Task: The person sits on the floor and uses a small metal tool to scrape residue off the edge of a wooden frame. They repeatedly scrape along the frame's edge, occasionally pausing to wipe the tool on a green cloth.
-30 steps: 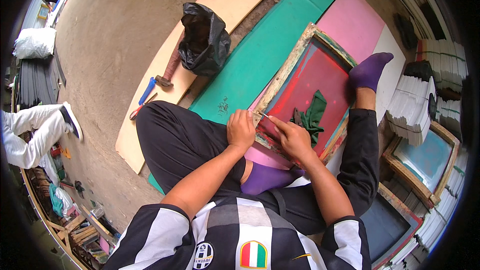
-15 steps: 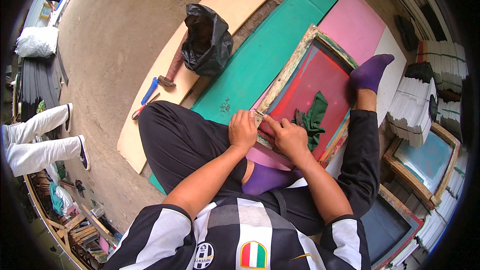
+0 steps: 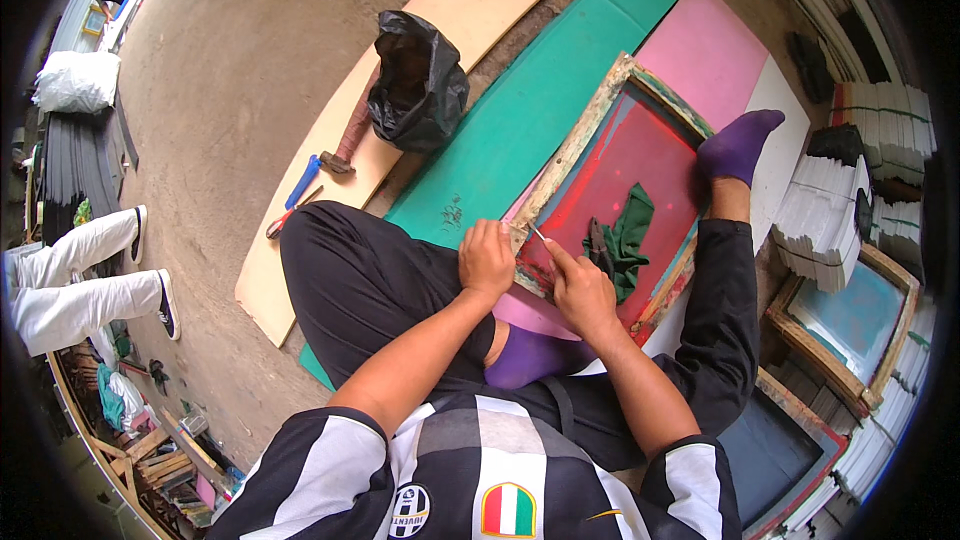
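Note:
A wooden screen frame (image 3: 575, 145) with paint-stained rails and a red mesh leans across my lap. My left hand (image 3: 486, 262) is closed against the near left end of its long rail, thumb and fingertips pressed at the edge. My right hand (image 3: 583, 290) grips a thin, pointed metal tool (image 3: 537, 230); its handle is hidden in my fist, so its kind is unclear. The tip is near the rail, beside my left fingertips. On the mesh lie a crumpled green cloth (image 3: 631, 238) and a dark tool (image 3: 600, 243), possibly pliers.
Beyond my knee lie a hammer (image 3: 345, 152), a blue-handled tool (image 3: 303, 181) and an open black plastic bag (image 3: 415, 90) on a cream board (image 3: 330, 130). Green sheeting (image 3: 500, 130) runs under the frame. More framed screens (image 3: 850, 325) stand right. A person's white-trousered legs (image 3: 85, 280) are left.
My right hand has drawn back slightly from the rail, and the thin metal tool's shaft now shows beyond my fingers. My left hand stays at the rail.

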{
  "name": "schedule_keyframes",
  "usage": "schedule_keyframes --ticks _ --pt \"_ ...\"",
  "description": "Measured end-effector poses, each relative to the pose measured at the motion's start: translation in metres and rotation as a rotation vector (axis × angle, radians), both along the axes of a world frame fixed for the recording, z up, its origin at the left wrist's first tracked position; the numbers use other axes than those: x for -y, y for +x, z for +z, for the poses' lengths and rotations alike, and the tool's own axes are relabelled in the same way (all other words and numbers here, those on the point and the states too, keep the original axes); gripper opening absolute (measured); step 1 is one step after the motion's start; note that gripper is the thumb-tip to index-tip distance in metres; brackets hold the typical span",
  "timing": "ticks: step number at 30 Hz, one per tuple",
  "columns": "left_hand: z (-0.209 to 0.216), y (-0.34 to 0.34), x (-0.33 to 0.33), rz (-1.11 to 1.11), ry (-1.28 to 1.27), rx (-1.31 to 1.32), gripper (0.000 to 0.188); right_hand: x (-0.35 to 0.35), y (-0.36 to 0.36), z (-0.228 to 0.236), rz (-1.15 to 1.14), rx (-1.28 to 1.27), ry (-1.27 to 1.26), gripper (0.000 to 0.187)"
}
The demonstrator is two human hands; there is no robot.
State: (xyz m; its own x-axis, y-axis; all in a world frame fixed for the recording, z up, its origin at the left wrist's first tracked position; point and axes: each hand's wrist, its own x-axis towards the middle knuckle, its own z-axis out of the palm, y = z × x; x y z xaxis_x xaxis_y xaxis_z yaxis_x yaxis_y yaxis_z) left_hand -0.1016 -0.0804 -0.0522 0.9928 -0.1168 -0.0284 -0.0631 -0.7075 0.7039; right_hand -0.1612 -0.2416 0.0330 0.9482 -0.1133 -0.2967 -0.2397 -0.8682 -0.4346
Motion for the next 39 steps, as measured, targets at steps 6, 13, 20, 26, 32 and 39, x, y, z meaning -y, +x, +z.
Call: schedule_keyframes --ticks 6,13,20,26,32,39 --pt "0.001 -0.001 0.001 0.003 0.017 -0.012 0.028 -0.007 -0.001 0.004 -0.011 -0.014 -0.030 0.039" --pt "-0.001 -0.004 0.001 -0.017 0.039 0.001 0.027 -0.036 0.008 0.016 0.020 -0.196 -0.280 0.038" --pt "0.002 -0.002 0.002 -0.029 0.012 0.046 0.026 0.001 -0.011 -0.039 -0.208 0.104 0.442 0.036" --pt "-0.005 0.000 0.000 -0.033 0.003 0.066 0.026 0.010 0.002 -0.026 -0.414 -0.224 0.693 0.040" --pt "-0.003 0.000 0.003 -0.039 -0.009 0.061 0.027 0.022 -0.002 -0.051 -0.253 0.131 0.655 0.043" --pt "-0.007 -0.001 -0.001 -0.022 -0.002 0.053 0.027 0.008 0.006 0.006 0.079 0.101 -0.140 0.034"
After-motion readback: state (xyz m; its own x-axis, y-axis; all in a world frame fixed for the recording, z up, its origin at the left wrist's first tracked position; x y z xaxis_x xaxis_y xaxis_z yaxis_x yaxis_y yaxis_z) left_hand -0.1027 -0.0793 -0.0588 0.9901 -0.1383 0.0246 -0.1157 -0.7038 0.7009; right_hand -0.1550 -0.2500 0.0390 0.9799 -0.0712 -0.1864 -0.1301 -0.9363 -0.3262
